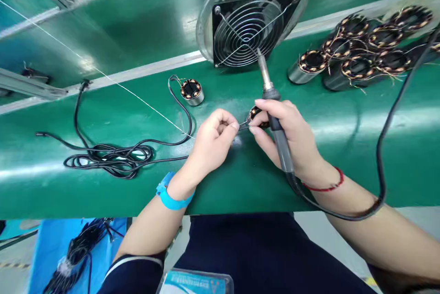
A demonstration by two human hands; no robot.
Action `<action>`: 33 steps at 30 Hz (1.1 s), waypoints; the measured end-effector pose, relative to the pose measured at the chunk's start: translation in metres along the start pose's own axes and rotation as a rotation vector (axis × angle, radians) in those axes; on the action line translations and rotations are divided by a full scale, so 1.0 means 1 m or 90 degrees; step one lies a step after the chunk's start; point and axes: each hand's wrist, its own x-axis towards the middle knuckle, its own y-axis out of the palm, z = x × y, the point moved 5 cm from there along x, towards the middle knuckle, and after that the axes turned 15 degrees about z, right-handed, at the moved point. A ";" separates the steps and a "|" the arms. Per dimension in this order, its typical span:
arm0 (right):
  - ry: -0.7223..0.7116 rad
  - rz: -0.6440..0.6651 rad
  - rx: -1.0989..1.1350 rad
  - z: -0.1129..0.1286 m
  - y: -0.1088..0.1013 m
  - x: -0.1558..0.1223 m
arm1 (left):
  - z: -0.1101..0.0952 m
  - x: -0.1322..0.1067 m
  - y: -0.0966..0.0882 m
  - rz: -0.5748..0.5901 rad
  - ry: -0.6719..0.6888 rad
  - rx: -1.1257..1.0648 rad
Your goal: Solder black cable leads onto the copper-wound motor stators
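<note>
My right hand [292, 136] is closed round a soldering iron [280, 133], whose metal tip points up and away from me. Its thumb and index finger also reach toward thin wires [243, 124] beside a motor stator [255, 113], which is mostly hidden behind the fingers. Just to the left, my left hand [216, 138] pinches the end of these wires between thumb and forefinger. A black cable [168, 160] runs under that hand. Beyond it stands another stator [192, 91] with copper windings, upright on the green bench [154, 198].
A round fan unit with a wire guard [245, 33] stands at the back. Several stators [357, 67] cluster at back right. Coiled black cable [117, 159] lies left, and a thin white strand [130, 92] slants down toward my left hand. A blue bin [44, 248] holds cables below.
</note>
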 end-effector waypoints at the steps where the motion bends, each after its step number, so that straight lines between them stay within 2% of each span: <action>1: 0.001 0.001 0.016 -0.001 0.001 0.001 | -0.002 -0.001 0.000 0.001 0.019 0.024; 10: -0.009 -0.026 0.146 -0.007 0.005 0.001 | -0.019 -0.007 0.003 -0.022 0.193 0.239; 14: 0.008 -0.042 0.190 -0.007 0.006 0.002 | -0.022 -0.008 0.005 -0.008 0.237 0.289; 18: 0.020 -0.004 0.151 -0.010 0.002 0.001 | -0.018 -0.007 0.003 -0.040 0.181 0.263; 23: 0.006 0.074 0.080 -0.013 -0.006 0.001 | -0.008 -0.002 0.002 -0.042 0.076 0.165; 27: 0.020 0.048 0.028 -0.010 -0.005 0.006 | -0.004 0.000 -0.002 -0.053 0.038 0.108; 33: 0.053 0.017 0.019 -0.008 0.004 0.011 | -0.005 0.000 -0.007 -0.070 0.061 0.108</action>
